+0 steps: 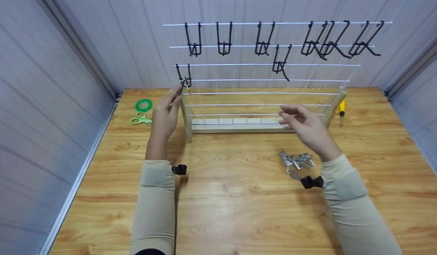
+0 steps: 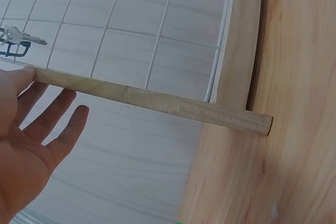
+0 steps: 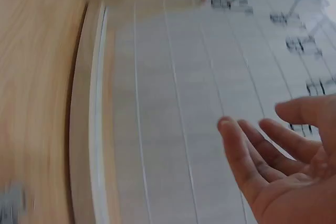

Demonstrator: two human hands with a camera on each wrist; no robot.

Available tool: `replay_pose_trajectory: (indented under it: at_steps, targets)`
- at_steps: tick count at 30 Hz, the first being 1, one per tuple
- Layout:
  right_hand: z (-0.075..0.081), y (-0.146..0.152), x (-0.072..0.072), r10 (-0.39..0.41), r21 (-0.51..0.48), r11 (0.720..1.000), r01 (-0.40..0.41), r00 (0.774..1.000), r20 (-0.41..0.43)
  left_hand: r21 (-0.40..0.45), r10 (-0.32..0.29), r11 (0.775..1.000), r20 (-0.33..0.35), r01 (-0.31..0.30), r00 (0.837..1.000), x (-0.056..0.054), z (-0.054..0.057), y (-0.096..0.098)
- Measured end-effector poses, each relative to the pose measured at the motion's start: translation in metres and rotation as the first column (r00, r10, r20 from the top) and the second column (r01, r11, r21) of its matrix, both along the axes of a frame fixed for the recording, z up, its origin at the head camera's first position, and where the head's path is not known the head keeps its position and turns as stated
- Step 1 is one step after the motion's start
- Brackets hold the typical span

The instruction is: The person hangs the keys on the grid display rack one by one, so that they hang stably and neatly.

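My left hand (image 1: 164, 112) pinches the upper end of the rack's wooden side post (image 2: 152, 99), thumb on one side and fingers on the other. Close to its fingertips, a key (image 2: 23, 36) hangs on a black hook (image 1: 189, 76) at the left end of the white wire grid rack (image 1: 253, 94). My right hand (image 1: 305, 125) is in the air before the rack's right side, fingers loosely bent, holding nothing. Below it on the table lies a bunch of silver keys (image 1: 296, 161). Several more black hooks (image 1: 224, 44) hang along the upper wires.
Left of the rack, a roll of green tape (image 1: 143, 105) and green-handled scissors (image 1: 141, 119) lie on the wooden table (image 1: 225, 212). A yellow-handled screwdriver (image 1: 342, 108) is at the right, beside the rack's other post (image 1: 335, 106). Pale panels (image 1: 23, 124) enclose the table.
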State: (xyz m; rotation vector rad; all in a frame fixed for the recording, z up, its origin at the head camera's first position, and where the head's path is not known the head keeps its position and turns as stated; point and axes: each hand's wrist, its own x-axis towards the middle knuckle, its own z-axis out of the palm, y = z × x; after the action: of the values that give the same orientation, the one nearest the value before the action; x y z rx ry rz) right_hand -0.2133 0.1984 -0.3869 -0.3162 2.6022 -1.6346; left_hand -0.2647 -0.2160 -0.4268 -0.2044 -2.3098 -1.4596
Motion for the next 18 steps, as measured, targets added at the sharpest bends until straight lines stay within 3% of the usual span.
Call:
replay_pose_trajectory:
  at_steps: [3,8,13,18]
  targets:
    - [-0.012,0.029,0.0,-0.011,0.14,0.99,0.004,0.999,0.048,-0.01,0.033,0.999,-0.006,-0.033,0.999,0.004,0.003,-0.008]
    - [-0.034,0.057,-0.001,0.012,0.348,0.936,-0.054,0.993,0.121,-0.017,0.053,0.998,-0.022,-0.054,0.998,0.005,0.003,-0.012]
    - [-0.053,0.058,0.002,0.078,0.416,0.898,-0.145,0.982,0.175,-0.005,0.031,1.0,-0.017,-0.031,0.999,0.001,0.001,-0.005]
    - [-0.068,0.047,0.005,0.08,0.473,0.867,-0.157,0.981,0.179,0.006,0.02,1.0,-0.011,-0.019,1.0,-0.001,-0.002,0.002]
